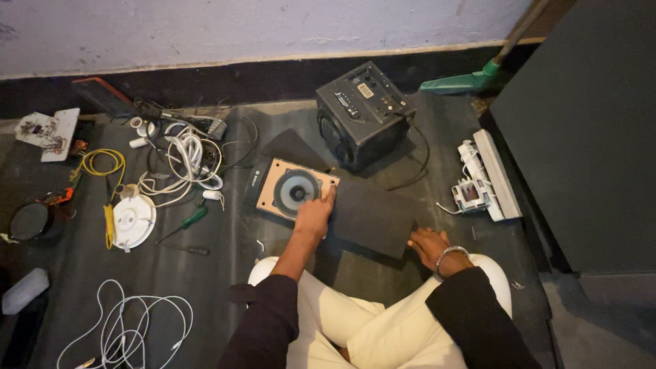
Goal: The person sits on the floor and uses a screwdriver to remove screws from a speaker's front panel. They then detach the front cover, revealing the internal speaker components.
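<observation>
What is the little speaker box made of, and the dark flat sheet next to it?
Speaker box: the front looks like pale tan wood or fibreboard, matt, with a shiny grey cone, maybe plastic or metal. Left hand touches its edge. Sheet: looks like dark foam or felt, dull and soft-edged; hard to be sure. Right hand rests beside it.

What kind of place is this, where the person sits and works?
Probably an informal electronics repair spot on a floor, not a proper workshop. The left hand rests on an opened speaker; a black speaker box, tangled wires and a green screwdriver lie around.
</observation>
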